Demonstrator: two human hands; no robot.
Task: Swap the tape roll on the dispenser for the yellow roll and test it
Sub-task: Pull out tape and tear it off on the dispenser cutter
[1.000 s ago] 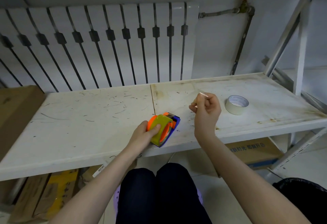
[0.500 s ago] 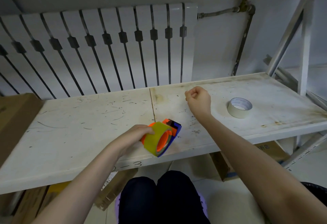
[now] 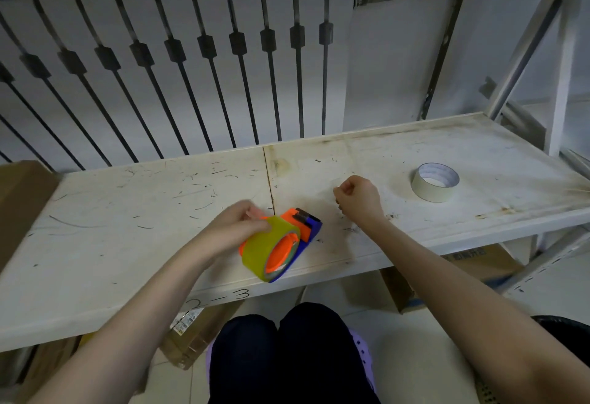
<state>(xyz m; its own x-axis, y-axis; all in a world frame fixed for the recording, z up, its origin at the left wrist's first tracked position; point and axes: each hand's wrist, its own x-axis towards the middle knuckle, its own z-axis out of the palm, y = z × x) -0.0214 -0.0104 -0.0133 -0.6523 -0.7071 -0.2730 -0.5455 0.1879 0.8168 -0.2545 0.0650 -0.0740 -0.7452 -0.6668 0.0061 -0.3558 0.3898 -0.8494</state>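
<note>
An orange and blue tape dispenser [image 3: 306, 228] lies near the front edge of the white shelf board [image 3: 127, 212], with the yellow roll [image 3: 265, 247] mounted on its orange hub. My left hand [image 3: 236, 228] grips the dispenser and the yellow roll from the left. To the right of the dispenser, my right hand [image 3: 357, 199] rests on the board as a closed fist; I cannot see anything in it. A pale cream tape roll [image 3: 434, 182] lies flat on the board, farther right.
A white radiator [image 3: 191, 68] with dark bars stands behind the board. A metal shelf upright [image 3: 562, 68] rises at the right. Cardboard boxes [image 3: 472, 266] sit below the board and another box [image 3: 22, 199] at the left. My knees [image 3: 287, 352] are under the front edge.
My right hand came down from a raised pinch, where it held a small strip, to a fist on the board. My left hand shifted its grip on the dispenser, which tilted.
</note>
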